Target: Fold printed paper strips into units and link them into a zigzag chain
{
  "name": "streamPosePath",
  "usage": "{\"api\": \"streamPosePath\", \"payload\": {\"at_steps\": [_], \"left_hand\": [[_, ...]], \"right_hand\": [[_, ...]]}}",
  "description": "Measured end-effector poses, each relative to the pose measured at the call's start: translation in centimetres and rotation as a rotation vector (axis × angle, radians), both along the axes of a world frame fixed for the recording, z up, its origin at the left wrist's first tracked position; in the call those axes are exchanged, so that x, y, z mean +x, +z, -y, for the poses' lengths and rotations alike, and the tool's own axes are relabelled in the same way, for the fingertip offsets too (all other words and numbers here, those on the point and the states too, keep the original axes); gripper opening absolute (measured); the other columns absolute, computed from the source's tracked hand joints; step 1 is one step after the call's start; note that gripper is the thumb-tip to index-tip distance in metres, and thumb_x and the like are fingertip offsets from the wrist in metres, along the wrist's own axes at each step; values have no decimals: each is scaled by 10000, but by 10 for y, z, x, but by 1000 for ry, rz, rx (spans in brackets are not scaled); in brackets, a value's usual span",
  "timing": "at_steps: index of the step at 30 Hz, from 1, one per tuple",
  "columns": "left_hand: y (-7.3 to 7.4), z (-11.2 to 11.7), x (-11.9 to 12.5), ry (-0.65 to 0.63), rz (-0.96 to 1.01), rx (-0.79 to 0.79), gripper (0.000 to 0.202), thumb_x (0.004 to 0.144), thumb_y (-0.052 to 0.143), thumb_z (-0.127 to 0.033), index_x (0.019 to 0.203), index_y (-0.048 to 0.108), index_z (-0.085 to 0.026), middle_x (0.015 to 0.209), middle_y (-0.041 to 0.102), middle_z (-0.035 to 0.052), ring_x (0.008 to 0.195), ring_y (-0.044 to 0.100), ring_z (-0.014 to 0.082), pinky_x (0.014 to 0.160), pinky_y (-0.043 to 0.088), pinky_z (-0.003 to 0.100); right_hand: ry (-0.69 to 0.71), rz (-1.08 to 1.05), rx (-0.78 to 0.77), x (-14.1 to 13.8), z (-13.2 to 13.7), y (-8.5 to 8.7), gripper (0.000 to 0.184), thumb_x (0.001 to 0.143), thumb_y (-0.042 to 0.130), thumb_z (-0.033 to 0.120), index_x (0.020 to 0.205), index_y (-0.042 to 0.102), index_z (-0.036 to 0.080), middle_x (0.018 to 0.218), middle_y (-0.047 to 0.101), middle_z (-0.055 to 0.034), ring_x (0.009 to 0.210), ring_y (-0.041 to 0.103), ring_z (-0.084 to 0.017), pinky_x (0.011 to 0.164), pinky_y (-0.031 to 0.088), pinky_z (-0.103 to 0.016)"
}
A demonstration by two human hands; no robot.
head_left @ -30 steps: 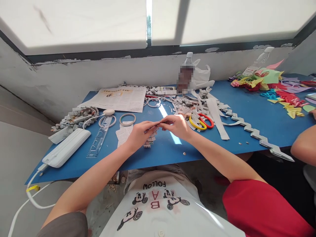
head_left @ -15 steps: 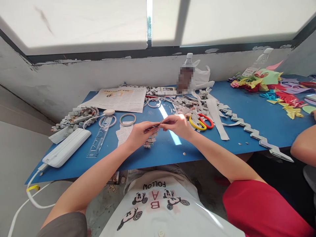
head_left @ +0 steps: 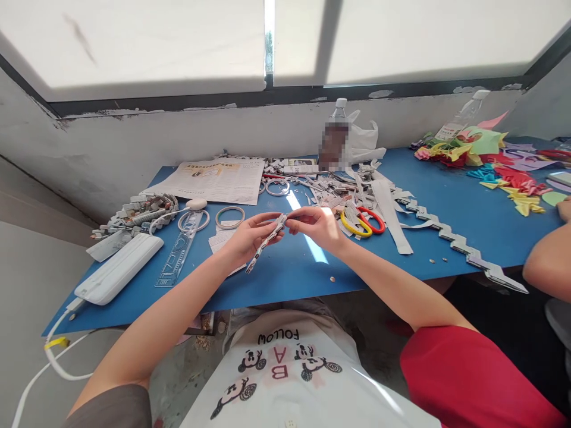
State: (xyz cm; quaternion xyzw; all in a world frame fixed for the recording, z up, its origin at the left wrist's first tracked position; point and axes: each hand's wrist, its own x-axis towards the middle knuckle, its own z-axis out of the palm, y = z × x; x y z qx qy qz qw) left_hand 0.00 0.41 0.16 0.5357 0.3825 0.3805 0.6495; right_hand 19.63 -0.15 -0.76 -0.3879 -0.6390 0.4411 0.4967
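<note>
My left hand (head_left: pixel 250 236) grips a short chain of folded newspaper (head_left: pixel 266 242), its fingers around the upper part. The chain slants down toward me, its lower end free above the blue table. At the chain's upper end, the fingertips of my right hand (head_left: pixel 317 227) are pinched together. Whether they hold the chain itself or a small paper piece at its tip is too small to tell. Under and beside my left hand lie loose paper pieces (head_left: pixel 218 240). Yellow-and-red scissors (head_left: pixel 357 224) lie just right of my right hand.
A long zigzag paper chain (head_left: pixel 459 242) runs along the right side. Scrap paper (head_left: pixel 332 193), a newspaper sheet (head_left: pixel 223 181) and a bottle (head_left: pixel 334 142) stand or lie behind. Left are a clear ruler (head_left: pixel 176 255) and white power bank (head_left: pixel 120 267). Another person's arm (head_left: pixel 551 258) is at right.
My left hand has turned, and the folded paper chain has swung from hanging below the fingers to a slant down and left, showing its narrow edge. My right hand stays nearly in place.
</note>
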Motion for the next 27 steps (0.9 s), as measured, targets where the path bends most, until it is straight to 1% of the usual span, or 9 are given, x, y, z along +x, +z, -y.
{"api": "streamPosePath", "payload": {"at_steps": [3,7,11,16,19,22,24,27], "left_hand": [[1,1,2,2,-10,-50,329,709,780,-318,1014,720,-212,993,744,87,841,713,200,785,583,338],[3,1,4,5,12,-92,281,692,782,-273,964,733,-221,947,751,68,810,710,181,754,575,311],[3,0,3,4,-16,-92,297,700,771,-281,987,730,-221,948,751,76,812,711,189,721,574,308],[3,0,3,3,-1,-107,292,691,785,-275,970,725,-217,898,753,67,813,713,189,734,575,310],[2,0,2,-5,19,-97,310,680,800,-281,970,721,-206,891,753,76,820,716,201,737,581,323],[-1,-1,2,-25,4,-47,346,697,793,-313,1013,709,-199,933,751,100,842,717,220,742,588,343],[-4,-1,2,-34,-10,19,373,716,777,-353,1045,695,-197,959,746,108,842,718,228,740,593,356],[-8,2,3,12,-79,203,379,765,723,-416,1073,683,-200,966,738,97,826,714,229,702,599,354]], "right_hand": [[-9,0,23,-3,2,-2,329,691,772,444,823,729,146,654,705,-39,588,664,-155,612,581,-309],[-12,7,35,-3,3,-2,302,712,759,428,827,732,151,652,707,-38,582,665,-152,605,584,-303],[-10,8,42,-2,4,-1,312,713,753,445,822,737,153,658,711,-40,587,668,-154,609,589,-308],[-2,-11,46,-2,4,-1,312,714,752,440,817,737,146,658,711,-42,581,666,-152,602,589,-306],[-3,5,58,-2,4,-2,297,726,745,428,820,737,146,657,710,-44,580,665,-151,598,588,-304],[-13,25,72,-3,4,-2,305,733,734,442,823,739,150,662,710,-48,581,663,-156,593,587,-311],[-36,29,69,-4,5,-3,319,734,726,455,824,739,149,660,710,-52,580,666,-163,592,589,-319],[-74,38,95,-5,6,-4,318,749,704,460,841,735,157,706,724,-57,603,681,-175,612,600,-336]]}}
